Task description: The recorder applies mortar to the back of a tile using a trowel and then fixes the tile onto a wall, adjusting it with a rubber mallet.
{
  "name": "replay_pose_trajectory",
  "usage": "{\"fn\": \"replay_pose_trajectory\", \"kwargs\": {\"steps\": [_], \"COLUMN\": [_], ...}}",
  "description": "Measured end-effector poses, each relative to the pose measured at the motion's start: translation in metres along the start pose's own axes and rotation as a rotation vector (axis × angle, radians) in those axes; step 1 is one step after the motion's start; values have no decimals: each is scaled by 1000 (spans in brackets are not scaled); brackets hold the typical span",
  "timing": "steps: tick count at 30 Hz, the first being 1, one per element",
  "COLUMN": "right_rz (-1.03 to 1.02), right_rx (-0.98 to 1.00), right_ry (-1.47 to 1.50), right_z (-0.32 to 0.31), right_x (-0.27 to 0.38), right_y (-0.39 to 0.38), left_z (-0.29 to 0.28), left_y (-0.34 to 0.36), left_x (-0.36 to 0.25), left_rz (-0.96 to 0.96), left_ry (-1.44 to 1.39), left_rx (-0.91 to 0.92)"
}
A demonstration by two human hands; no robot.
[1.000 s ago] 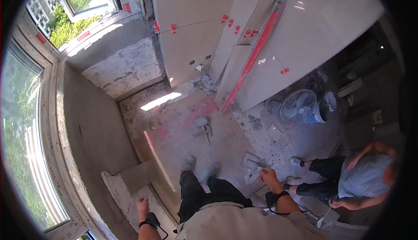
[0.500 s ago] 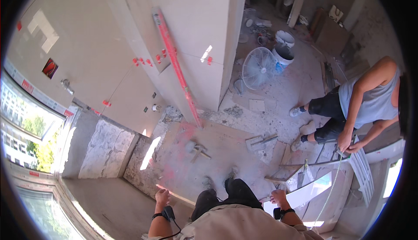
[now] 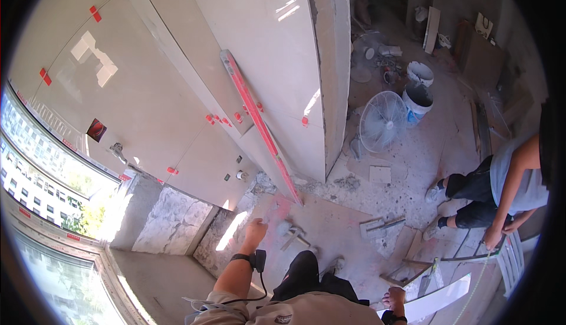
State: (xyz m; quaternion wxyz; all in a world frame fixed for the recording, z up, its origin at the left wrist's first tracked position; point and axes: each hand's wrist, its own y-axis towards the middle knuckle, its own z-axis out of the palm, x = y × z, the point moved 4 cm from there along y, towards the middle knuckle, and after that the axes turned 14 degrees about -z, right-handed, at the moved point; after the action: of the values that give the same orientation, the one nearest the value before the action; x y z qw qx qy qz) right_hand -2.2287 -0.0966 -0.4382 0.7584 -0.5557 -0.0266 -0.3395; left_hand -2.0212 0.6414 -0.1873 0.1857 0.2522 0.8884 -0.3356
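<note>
Found left hand [image 3: 255, 233] at lower centre of frame, loosely curled near grey-headed tool [image 3: 284, 228] on floor [image 3: 339, 223], well apart from right hand [image 3: 394, 298] at lower right, curled near white panel [image 3: 442, 297]. Cannot tell at this blur whether gripping anything. Step clear of trowel [image 3: 372, 228], right of centre.

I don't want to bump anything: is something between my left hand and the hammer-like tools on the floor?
Nothing visible stands between your left hand and the hammer-like tools. Your dark-trousered leg shows just below them in the picture, outside that gap. How high the hand is cannot be judged.
</note>
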Motion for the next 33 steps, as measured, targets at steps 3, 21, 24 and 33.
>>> {"fn": "replay_pose_trajectory", "kwargs": {"steps": [3, 21, 24, 33], "right_rz": [-238, -203, -200, -213], "right_rx": [-142, -676, -664, -627], "right_ry": [-344, -700, -740, -788], "right_z": [24, 208, 271, 332], "right_x": [40, 121, 148, 178], "right_y": [17, -87, -88, -67], "left_z": [1, -57, -47, -52], "left_y": [44, 348, 352, 389], "left_x": [-41, -237, -258, -225], "left_rz": [84, 350, 455, 268], "left_ry": [44, 550, 585, 737], "left_rx": [-36, -415, -400, -300]}}
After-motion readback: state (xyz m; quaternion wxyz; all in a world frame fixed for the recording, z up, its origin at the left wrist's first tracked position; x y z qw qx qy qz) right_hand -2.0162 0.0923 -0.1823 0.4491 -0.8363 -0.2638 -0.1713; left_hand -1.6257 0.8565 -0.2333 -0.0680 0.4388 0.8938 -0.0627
